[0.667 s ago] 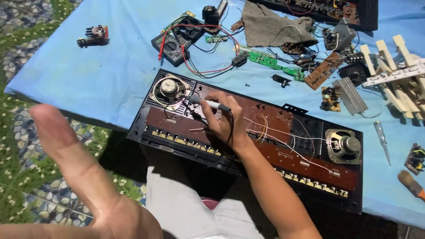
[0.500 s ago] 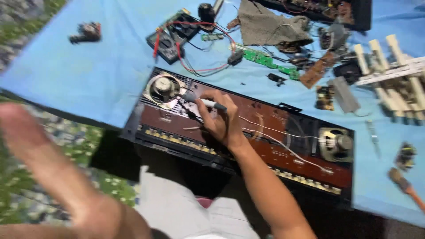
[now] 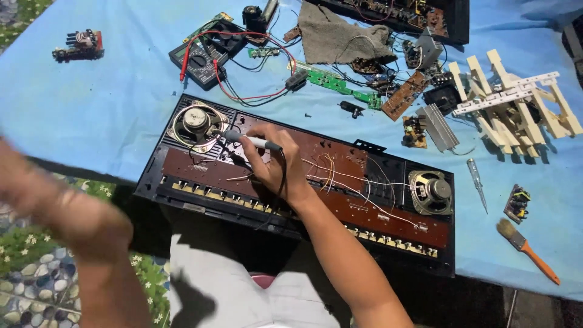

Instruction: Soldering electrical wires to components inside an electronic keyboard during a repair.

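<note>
An opened black electronic keyboard case lies on a blue cloth, with a brown circuit board, white wires and a speaker at each end. My right hand rests on the board and is shut on a grey soldering iron, whose tip points left toward the left speaker. My left hand hovers off the table's left edge, blurred by motion, apart from everything; its fingers are too smeared to read.
A multimeter with red and black leads, a grey rag, a green circuit board, small boards, a heat sink, white keyboard keys, a screwdriver and a brush lie on the blue cloth.
My left hand has swung down and left, becoming blurred. The view has shifted slightly. My right hand stays on the board with the soldering iron.
</note>
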